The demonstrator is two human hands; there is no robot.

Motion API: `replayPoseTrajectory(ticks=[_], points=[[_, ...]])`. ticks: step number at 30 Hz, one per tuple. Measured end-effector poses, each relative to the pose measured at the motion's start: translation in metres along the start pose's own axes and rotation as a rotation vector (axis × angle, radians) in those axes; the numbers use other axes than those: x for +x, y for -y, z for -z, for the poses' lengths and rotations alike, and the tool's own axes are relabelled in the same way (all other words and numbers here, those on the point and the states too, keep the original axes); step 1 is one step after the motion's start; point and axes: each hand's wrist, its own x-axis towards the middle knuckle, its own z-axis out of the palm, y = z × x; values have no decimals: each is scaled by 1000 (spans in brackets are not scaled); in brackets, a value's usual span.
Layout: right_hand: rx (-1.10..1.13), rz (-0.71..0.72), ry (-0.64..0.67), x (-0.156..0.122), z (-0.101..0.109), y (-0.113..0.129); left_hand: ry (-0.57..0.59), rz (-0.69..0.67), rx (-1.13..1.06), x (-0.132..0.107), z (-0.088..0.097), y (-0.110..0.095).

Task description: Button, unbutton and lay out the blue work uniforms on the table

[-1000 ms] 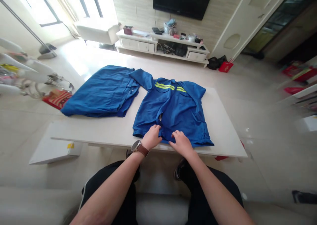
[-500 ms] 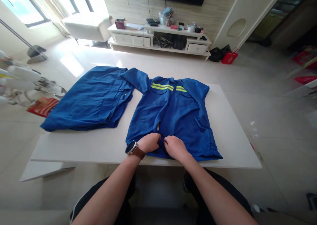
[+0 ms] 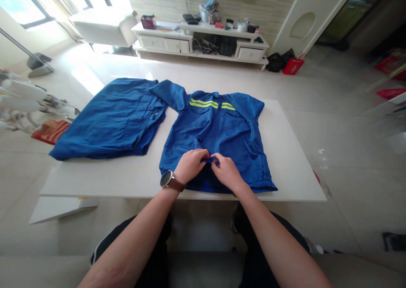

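A blue work shirt (image 3: 231,140) with yellow-green reflective stripes lies face up on a white table (image 3: 292,161), collar away from me. Both hands meet at the shirt's front opening, a little above the hem. My left hand (image 3: 190,164), with a brown-strapped watch on the wrist, pinches the left front edge. My right hand (image 3: 226,169) pinches the right front edge, fingertips touching those of the left. A second blue garment (image 3: 111,121) lies spread on the table's left part, one of the shirt's sleeves reaching toward it.
Behind the table stands a white TV cabinet (image 3: 203,47) loaded with small items. A red bag (image 3: 291,66) and dark bags sit on the floor at the back right. A drying rack (image 3: 28,102) stands at the left. A white box (image 3: 60,207) lies under the table's left end.
Both hands have moved up from the shirt's hem along the front opening and drawn together, now pinching the two front edges. The gap in the opening has closed.
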Motion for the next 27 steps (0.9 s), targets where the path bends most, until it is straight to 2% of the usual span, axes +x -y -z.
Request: replayPoseTrajectory(ticks=[4,12,16,21,27], points=[[-66,34,23,-4,2,5,1,-89,-6,-2,0,-2],[88,26,56,3,6,4,-48,-91,-58,5,-2,4],[81,25,26,11,8,5,-112,-50,-75,8,-2,7],[28,-7,-11,12,7,6,-122,-101,-63,9,-5,5],[-48,-41,-120,9,9,1,-125,-100,-97,10,-4,-1]])
